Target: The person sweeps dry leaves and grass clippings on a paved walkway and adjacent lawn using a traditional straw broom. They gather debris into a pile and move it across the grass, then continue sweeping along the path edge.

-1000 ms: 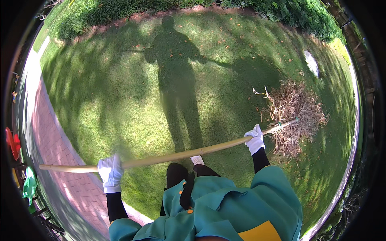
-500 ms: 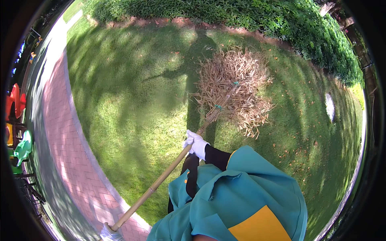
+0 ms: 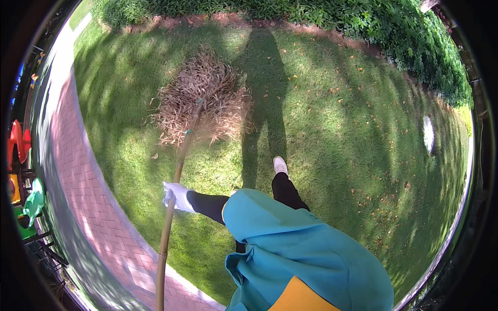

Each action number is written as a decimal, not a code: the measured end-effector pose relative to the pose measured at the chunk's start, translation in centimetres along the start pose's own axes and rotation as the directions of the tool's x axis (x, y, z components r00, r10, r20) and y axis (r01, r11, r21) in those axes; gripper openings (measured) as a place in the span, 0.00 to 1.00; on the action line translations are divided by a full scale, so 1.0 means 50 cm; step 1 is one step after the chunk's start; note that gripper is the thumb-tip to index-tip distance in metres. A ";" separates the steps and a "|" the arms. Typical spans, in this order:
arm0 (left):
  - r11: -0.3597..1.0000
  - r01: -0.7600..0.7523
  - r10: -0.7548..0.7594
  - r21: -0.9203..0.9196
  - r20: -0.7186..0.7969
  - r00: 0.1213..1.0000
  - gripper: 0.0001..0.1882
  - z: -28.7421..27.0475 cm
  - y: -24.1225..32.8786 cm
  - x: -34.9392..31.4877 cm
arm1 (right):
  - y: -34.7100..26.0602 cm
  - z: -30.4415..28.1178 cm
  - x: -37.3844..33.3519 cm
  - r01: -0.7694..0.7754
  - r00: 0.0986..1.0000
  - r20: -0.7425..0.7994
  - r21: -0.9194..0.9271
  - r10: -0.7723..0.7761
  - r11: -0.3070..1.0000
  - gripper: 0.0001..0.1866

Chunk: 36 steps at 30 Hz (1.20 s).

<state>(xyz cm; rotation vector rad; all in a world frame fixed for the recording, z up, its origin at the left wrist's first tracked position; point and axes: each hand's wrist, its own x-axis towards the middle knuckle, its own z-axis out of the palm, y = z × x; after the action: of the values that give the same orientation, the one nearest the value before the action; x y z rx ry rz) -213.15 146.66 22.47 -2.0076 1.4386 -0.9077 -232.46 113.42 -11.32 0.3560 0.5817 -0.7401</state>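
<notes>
My right hand [image 3: 179, 197], in a white glove, is closed around the bamboo handle [image 3: 167, 228] of a long broom. The broom's head is a wide, bushy bundle of dry, pale brown twigs and leaves [image 3: 207, 88], bound to the handle with green ties [image 3: 188, 131]. It rests on or just over the grass at the left, ahead of me. Toward the lower edge the handle runs out of the picture. My left hand is out of sight.
Small dry leaves [image 3: 381, 205] lie scattered over the lawn [image 3: 332, 155]. A brick path [image 3: 93, 192] curves along the left. Dense green bushes [image 3: 321, 20] border the far side. Colourful plastic play equipment [image 3: 34, 202] stands at the far left. My shoe [image 3: 280, 165] is on the grass ahead.
The broom head has swept from right to left across the grass, and my right hand has moved left with it. My left hand, earlier on the handle's near end, has left the view.
</notes>
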 end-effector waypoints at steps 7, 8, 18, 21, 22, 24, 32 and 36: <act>0.899 -0.433 0.382 -0.064 -0.368 0.848 0.04 -0.066 0.002 0.435 | -0.226 -0.059 -0.145 -0.056 0.970 0.222 0.598 -0.097 0.800 0.14; 0.901 -0.433 0.418 -0.015 -0.229 0.879 0.03 -0.069 0.042 0.497 | -0.251 -0.090 -0.177 0.056 0.965 0.168 0.620 -0.203 0.782 0.15; 0.299 -0.954 0.603 -0.029 -0.769 0.213 0.07 -0.235 0.984 0.555 | -0.574 -0.700 -0.678 0.779 0.560 -0.595 0.615 -0.577 0.122 0.17; 0.210 -0.977 0.494 0.046 -0.867 0.065 0.15 -0.330 1.055 0.498 | -0.548 -0.774 -0.814 0.856 0.396 -0.611 0.515 -0.685 0.035 0.17; 0.194 -0.981 0.445 0.006 -0.892 0.082 0.14 -0.349 1.052 0.499 | -0.538 -0.778 -0.841 0.867 0.382 -0.601 0.496 -0.702 0.047 0.16; 0.192 -0.981 0.416 -0.014 -0.905 0.094 0.15 -0.356 1.015 0.530 | -0.521 -0.768 -0.879 0.910 0.326 -0.663 0.414 -0.674 0.032 0.12; 0.527 -0.826 0.464 -0.201 -0.746 0.478 0.26 -0.073 0.698 0.603 | -0.563 -0.588 -0.706 0.727 0.592 -0.305 0.602 -0.746 0.330 0.17; 0.576 -0.706 0.323 -0.411 -0.680 0.659 0.20 0.009 0.397 0.500 | -0.559 -0.417 -0.487 0.487 0.852 -0.131 0.557 -0.507 0.673 0.18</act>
<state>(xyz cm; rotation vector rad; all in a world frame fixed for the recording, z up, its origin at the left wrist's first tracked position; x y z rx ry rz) -219.52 116.70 13.41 -1.5142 2.8507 -0.7578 -274.59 117.31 -15.69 0.7614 0.4077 -1.4689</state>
